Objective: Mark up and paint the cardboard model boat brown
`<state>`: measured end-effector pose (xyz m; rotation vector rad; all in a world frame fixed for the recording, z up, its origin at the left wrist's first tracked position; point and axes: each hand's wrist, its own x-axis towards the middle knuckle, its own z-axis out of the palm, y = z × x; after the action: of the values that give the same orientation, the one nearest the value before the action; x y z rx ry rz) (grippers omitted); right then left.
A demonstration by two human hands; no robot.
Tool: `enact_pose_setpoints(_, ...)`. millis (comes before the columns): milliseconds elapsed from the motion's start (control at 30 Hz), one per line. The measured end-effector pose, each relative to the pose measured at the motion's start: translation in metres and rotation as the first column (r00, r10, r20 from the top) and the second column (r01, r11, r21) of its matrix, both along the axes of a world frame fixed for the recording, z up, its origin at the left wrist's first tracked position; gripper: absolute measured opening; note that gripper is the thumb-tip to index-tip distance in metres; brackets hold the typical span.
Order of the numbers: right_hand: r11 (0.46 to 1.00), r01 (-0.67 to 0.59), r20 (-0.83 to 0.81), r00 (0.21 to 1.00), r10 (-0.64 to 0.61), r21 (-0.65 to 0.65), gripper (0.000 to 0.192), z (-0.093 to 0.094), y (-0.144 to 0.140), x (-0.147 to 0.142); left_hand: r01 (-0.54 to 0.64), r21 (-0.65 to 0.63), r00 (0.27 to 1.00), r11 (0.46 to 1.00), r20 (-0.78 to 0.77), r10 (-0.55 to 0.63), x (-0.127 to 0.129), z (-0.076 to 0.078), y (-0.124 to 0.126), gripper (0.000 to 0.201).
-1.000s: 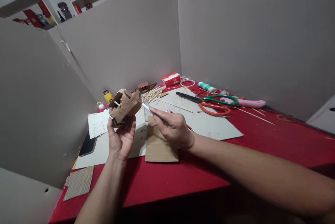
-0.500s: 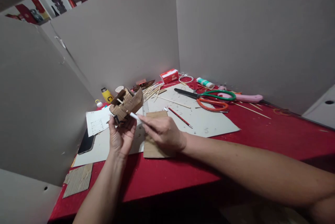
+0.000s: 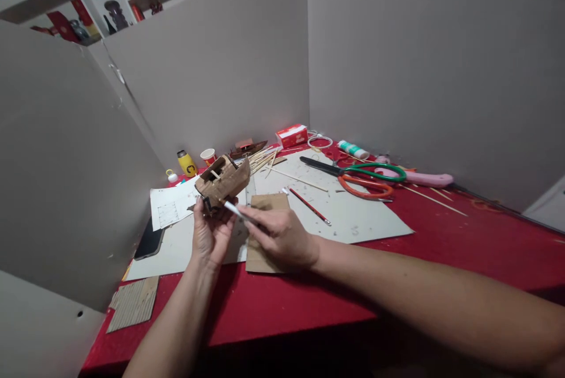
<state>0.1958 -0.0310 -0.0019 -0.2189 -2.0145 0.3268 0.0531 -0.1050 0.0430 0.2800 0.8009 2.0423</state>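
Observation:
A small brown cardboard model boat (image 3: 225, 182) is held up and tilted in my left hand (image 3: 212, 235), whose fingers wrap round its lower end. Dark marks show near that end. My right hand (image 3: 282, 235) pinches a slim white tool (image 3: 232, 209) with a brownish tip; its exact kind is unclear. The tip meets or nearly meets the boat's side, and I cannot tell whether they touch. Below my right hand lies a flat piece of cardboard (image 3: 260, 254). Beside it rests a red pencil (image 3: 309, 207).
A pale board (image 3: 375, 222) covers part of the red table (image 3: 441, 254). Around it lie large scissors (image 3: 339, 171), a pink-handled tool (image 3: 426, 179), thin sticks (image 3: 265, 160), a phone (image 3: 149, 241) and corrugated cardboard (image 3: 133, 306). Behind stand a yellow bottle (image 3: 187, 164), a paper cup (image 3: 208, 157) and a red box (image 3: 292, 136).
The whole view has shifted, so things appear farther right and slightly lower. The white tool's tip has moved a little down along the boat's side. Both hands keep their holds.

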Motion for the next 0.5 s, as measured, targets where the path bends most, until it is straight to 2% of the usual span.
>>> enact_pose_setpoints(100,0.998,0.058,-0.036,0.998,-0.059,-0.021,0.036,-0.0006,0.0001,0.0,0.003,0.02,1.0,1.0,-0.004,-0.002,-0.001,-0.0012,-0.0001,0.028)
enact_pose_setpoints(200,0.998,-0.01,0.02,1.0,0.009,0.068,0.036,0.0002,-0.0001,0.0004,0.005,-0.003,1.0,1.0,-0.011,-0.005,-0.0005,-0.0009,-0.001,0.029)
enact_pose_setpoints(233,0.998,-0.014,0.028,1.0,0.012,0.057,0.036,0.0009,0.0004,0.0008,0.003,-0.004,1.0,1.0,-0.009,-0.003,-0.0002,-0.0006,-0.0013,0.029)
enact_pose_setpoints(333,0.994,0.072,-0.032,0.997,-0.075,-0.084,0.036,0.0031,0.0029,0.0022,-0.008,0.012,1.0,1.0,-0.007,0.008,-0.0001,0.0006,-0.0021,0.029)
enact_pose_setpoints(400,0.989,0.092,-0.026,0.995,-0.096,-0.115,0.036,0.0028,0.0031,0.0026,-0.014,0.012,1.0,1.0,-0.009,0.014,-0.0007,0.0008,-0.0024,0.03)
enact_pose_setpoints(500,0.999,0.019,0.075,0.997,-0.016,-0.034,0.037,0.0002,0.0003,0.0022,-0.016,0.008,1.0,1.0,0.006,0.016,-0.0023,0.0007,-0.0028,0.029)
